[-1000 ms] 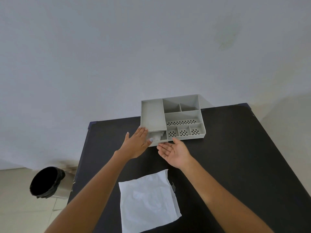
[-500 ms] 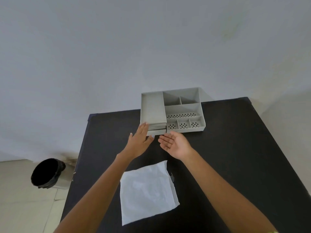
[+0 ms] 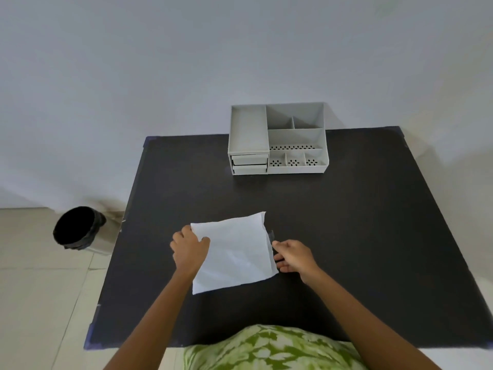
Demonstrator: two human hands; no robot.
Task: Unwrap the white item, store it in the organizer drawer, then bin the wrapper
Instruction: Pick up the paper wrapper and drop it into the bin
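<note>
Wrapper (image 3: pixel 234 253) flat on counter (image 3: pixel 360 236), btwn both hands. Left hand (image 3: pixel 190 249) fingers pinch its left edge; right hand (image 3: pixel 292 256) fingers curled at its right edge, grip unclear. Organizer (image 3: pixel 277 138) beyond wrapper, drawers closed. Bin (image 3: pixel 77 228) on floor, left of wrapper.

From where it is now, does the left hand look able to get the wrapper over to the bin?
Probably yes. The left hand already rests on the wrapper, and the bin stands open on the floor off the table's left edge, nothing between.

Wrapper (image 3: pixel 234 252): thin white paper, matt, creased. Organizer (image 3: pixel 277 140): grey plastic, smooth, dull sheen. Table (image 3: pixel 360 222): black, matt. Bin (image 3: pixel 80 231): black liner, slightly glossy.
</note>
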